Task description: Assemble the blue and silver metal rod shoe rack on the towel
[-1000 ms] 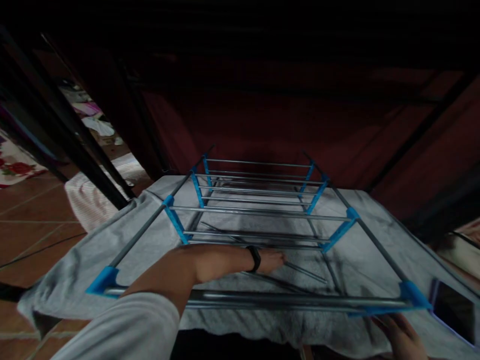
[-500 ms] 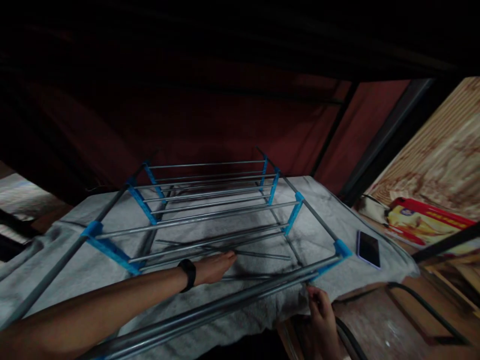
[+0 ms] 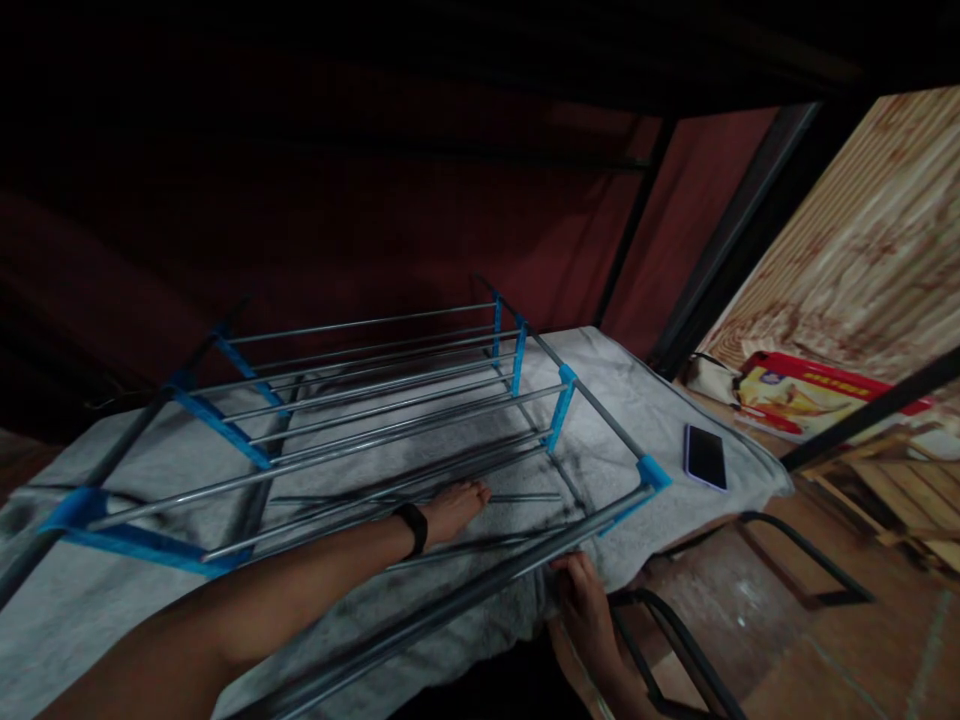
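Rack (image 3: 360, 400) stands on the towel-covered bed (image 3: 645, 400); left hand (image 3: 457, 505), fingers together, should flatten cloth (gently), right hand (image 3: 589, 610) pinching the near edge taut.

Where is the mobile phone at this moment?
In the head view, the phone lies flat on the grey towel, on the right side, just beyond the rack's blue corner joint and before the red box.

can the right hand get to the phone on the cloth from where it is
Probably yes. The right hand sits at the near rail of the rack, and the phone lies flat on the grey cloth outside the frame, with only bare cloth between them.
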`<state>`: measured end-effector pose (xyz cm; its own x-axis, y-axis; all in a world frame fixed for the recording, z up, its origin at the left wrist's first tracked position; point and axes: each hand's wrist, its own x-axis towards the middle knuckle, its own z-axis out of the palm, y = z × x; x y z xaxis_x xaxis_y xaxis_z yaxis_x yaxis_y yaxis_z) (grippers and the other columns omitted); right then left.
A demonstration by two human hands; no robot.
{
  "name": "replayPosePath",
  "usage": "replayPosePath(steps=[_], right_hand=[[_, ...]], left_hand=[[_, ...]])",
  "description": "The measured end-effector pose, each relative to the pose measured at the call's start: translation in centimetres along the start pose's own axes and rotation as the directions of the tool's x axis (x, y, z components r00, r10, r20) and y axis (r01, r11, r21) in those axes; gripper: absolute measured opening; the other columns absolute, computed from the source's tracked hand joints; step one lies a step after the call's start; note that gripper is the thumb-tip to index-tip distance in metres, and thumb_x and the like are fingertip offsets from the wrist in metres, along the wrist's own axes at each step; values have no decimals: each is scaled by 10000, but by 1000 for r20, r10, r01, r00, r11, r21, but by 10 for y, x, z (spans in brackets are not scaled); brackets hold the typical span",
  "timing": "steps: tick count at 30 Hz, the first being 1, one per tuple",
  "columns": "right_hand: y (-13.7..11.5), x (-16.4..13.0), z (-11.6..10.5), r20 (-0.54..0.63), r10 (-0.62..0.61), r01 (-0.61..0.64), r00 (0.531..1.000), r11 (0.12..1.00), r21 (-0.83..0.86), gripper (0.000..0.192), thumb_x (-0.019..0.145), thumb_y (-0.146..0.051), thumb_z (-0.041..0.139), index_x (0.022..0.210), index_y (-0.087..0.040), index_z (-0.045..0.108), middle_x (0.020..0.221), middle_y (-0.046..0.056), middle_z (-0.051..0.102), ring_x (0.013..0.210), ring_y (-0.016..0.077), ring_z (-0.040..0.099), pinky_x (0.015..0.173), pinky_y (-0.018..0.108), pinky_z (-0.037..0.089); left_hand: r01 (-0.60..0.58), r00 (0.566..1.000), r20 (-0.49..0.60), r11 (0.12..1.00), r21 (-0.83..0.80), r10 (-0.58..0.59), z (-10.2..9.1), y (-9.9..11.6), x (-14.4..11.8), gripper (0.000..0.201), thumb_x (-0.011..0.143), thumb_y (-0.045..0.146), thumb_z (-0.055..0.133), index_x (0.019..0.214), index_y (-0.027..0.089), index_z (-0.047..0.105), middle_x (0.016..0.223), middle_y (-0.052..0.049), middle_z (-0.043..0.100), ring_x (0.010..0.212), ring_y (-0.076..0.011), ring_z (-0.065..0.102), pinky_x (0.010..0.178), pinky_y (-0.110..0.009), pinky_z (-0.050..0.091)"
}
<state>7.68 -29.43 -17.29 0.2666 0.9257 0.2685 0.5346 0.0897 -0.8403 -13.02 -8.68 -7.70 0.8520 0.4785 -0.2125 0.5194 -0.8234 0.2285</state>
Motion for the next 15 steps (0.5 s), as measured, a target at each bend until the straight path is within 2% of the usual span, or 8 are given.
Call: replayPosePath(steps=[3, 5, 9, 12, 15], right_hand=[[1, 2, 2, 9, -19, 19, 1000, 1000, -9, 187, 919, -167, 417, 946, -230, 591, 947, 41, 601, 898, 209, 579, 776, 333, 467], [1, 3, 3, -3, -45, 45, 999, 999, -13, 184, 920, -170, 424, 959, -229, 593, 962, 48, 607, 918, 216, 584, 784, 338, 476], [4, 4, 4, -32, -115, 114, 993, 993, -36, 231, 944, -190, 412, 1059, -239, 606, 1082, 71, 617, 1021, 230, 588, 831, 345, 486], [7, 5, 7, -36, -132, 130, 991, 990, -56, 243, 950, -201, 416, 1087, -242, 612, 1100, 76, 619, 1017, 231, 600, 820, 336, 493], [11, 5, 11, -56, -148, 144, 987, 987, -73, 223, 941, -203, 429, 1058, -229, 618, 1047, 80, 624, 955, 228, 611, 774, 327, 499]], left_hand=[[-39, 999, 32, 999, 16, 38, -4, 1, 9, 439, 779, -101, 334, 1061, 125, 583, 1098, -148, 633, 1052, -260, 585, 917, -351, 425], [-71, 996, 51, 997, 11, 70, -9, 4, 11, 428, 784, -94, 325, 1045, 137, 573, 1084, -139, 625, 1028, -258, 592, 885, -347, 428], [-135, 985, 105, 990, -33, 138, -17, 15, 8, 388, 823, -42, 356, 1072, 188, 545, 1072, -72, 623, 929, -195, 623, 799, -275, 444], [-172, 973, 144, 983, -57, 179, -15, 27, 7, 294, 842, 32, 416, 1044, 198, 551, 1067, -54, 627, 857, -178, 635, 736, -255, 450], [-152, 975, 146, 983, -105, 166, -9, 38, 15, 282, 803, 60, 467, 1040, 189, 547, 1092, -71, 621, 847, -193, 637, 718, -270, 452]])
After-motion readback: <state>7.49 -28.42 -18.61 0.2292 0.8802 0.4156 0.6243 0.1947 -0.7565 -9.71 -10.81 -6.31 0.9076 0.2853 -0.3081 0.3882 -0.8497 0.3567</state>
